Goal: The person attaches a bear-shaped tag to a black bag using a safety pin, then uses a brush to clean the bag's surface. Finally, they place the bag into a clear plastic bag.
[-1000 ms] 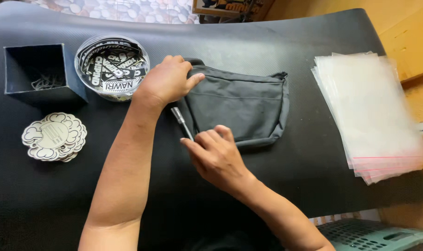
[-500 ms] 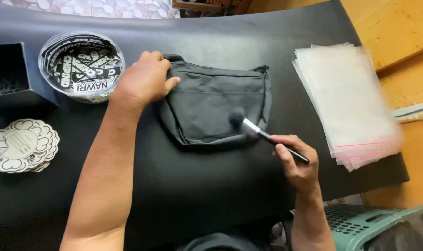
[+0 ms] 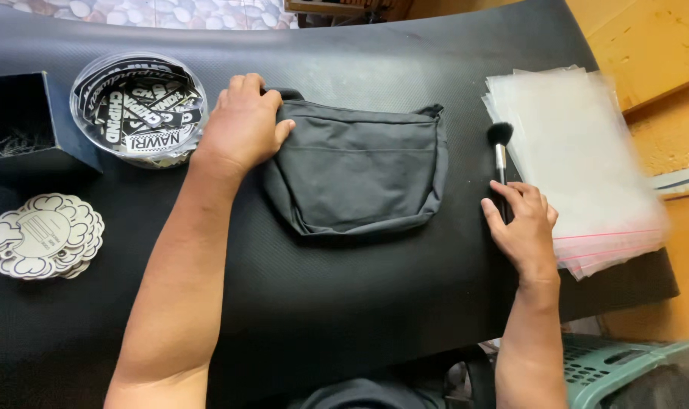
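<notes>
A dark grey fabric bag [image 3: 359, 174] lies flat on the black table mat [image 3: 321, 303]. My left hand [image 3: 242, 125] grips the bag's top left corner, fingers curled over its edge. To the right of the bag, my right hand [image 3: 522, 227] rests on the mat with its fingers closed over the handle of a small brush [image 3: 500, 140]. The brush has a silver ferrule and dark bristles that point away from me, and it lies along the left edge of a stack of clear plastic sleeves [image 3: 579, 151].
A round clear tub [image 3: 136, 106] of black and white labels stands at the back left, beside a black open box [image 3: 26, 129]. A pile of cloud-shaped cards [image 3: 45, 235] lies at the left. A green plastic basket [image 3: 609, 371] sits below the table's right edge.
My right hand has carried the brush from the bag's left side across to the right, and now holds it down on the mat by the plastic sleeves. My left hand stays on the bag.
</notes>
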